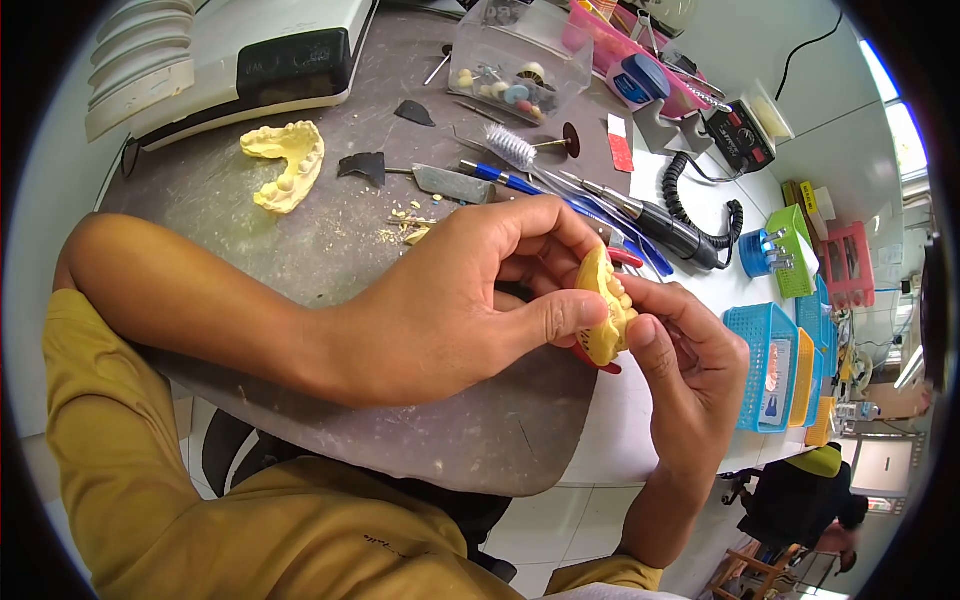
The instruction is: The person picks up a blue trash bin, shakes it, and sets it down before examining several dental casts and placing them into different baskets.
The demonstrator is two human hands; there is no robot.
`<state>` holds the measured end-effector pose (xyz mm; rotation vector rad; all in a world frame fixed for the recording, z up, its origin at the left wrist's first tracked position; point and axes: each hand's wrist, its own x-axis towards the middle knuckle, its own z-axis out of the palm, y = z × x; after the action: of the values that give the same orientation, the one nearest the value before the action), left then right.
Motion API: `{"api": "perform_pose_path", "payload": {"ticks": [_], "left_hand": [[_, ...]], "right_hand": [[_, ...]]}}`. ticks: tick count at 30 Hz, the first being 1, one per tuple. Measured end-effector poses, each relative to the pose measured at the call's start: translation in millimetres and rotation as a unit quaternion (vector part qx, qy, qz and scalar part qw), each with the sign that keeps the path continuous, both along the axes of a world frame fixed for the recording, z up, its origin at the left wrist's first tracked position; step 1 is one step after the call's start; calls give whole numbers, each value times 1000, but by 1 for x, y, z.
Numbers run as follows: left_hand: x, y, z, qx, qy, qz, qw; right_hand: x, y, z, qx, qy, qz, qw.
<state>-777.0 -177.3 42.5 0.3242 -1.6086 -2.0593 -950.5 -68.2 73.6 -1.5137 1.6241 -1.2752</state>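
Between my two hands is a yellow dental cast, tilted on its side with its row of teeth facing right and dark handwriting on its base. My left hand grips it from the left, thumb pressed on the near face and fingers curled behind. From the right, my right hand pinches its toothed edge between thumb and fingers. Red-handled tool parts show behind the cast; their kind is mostly hidden. Farther left on the grey board lies a second, horseshoe-shaped yellow dental cast.
Yellow shavings, a knife blade, a blue pen, a bristle brush and a handpiece with a coiled cord lie beyond my hands. A clear box holds burs. Blue baskets stand right; a person sits behind.
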Motion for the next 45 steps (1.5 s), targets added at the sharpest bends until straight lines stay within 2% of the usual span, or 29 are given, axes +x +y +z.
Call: {"api": "perform_pose_path", "payload": {"ticks": [14, 17, 23, 39, 45], "left_hand": [[0, 0, 2, 8, -8, -2, 1000], [1, 1, 1, 4, -9, 3, 1000], [2, 1, 5, 12, 4, 2, 1000], [5, 3, 8, -38, -9, -41, 998], [4, 3, 7, -39, -16, -43, 998]], "right_hand": [[-3, 1, -3, -15, 21, -2, 1000], [-3, 0, -3, -26, 62, -7, 998], [3, 2, -4, -133, 217, -49, 966], [9, 27, -30, -152, 87, -69, 982], [8, 28, -29, -141, 94, -69, 983]]}}
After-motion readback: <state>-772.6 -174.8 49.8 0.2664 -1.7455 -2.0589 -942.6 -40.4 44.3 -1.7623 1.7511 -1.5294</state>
